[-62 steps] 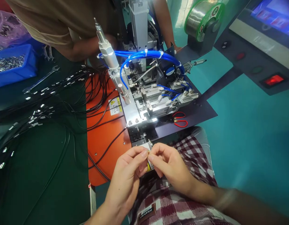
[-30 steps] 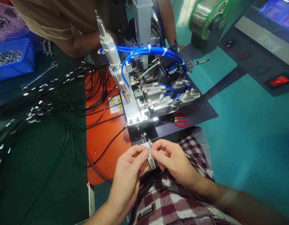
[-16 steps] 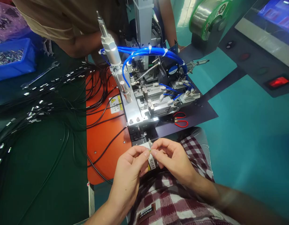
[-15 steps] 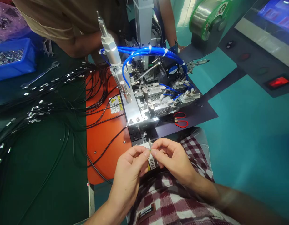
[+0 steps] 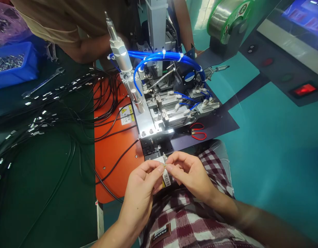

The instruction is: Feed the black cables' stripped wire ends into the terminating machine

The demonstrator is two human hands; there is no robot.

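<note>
My left hand (image 5: 143,182) and my right hand (image 5: 190,174) meet fingertip to fingertip in front of my checked apron (image 5: 184,210). Between them both pinch a tiny gold-coloured metal piece (image 5: 164,166), mostly covered by the fingertips; its exact kind is too small to tell. Just beneath the fingers is a white label (image 5: 166,179) with printed characters, on the near end of the machine's track. Beyond my hands stands a metal machine (image 5: 146,120) with pneumatic cylinders and blue air hoses (image 5: 171,56).
Red-handled cutters (image 5: 199,133) lie beside the machine. Black cables with metal ends (image 5: 45,100) spread across the green table (image 5: 45,193) and orange board (image 5: 117,148). A wrench (image 5: 44,83), a blue bin (image 5: 17,74) and a solder wire spool (image 5: 227,20) are around. A co-worker's arm (image 5: 97,48) is behind the machine.
My hands keep almost the same pose, fingertips together on the tiny piece. The whole view shifts very slightly; nothing else visibly moves.
</note>
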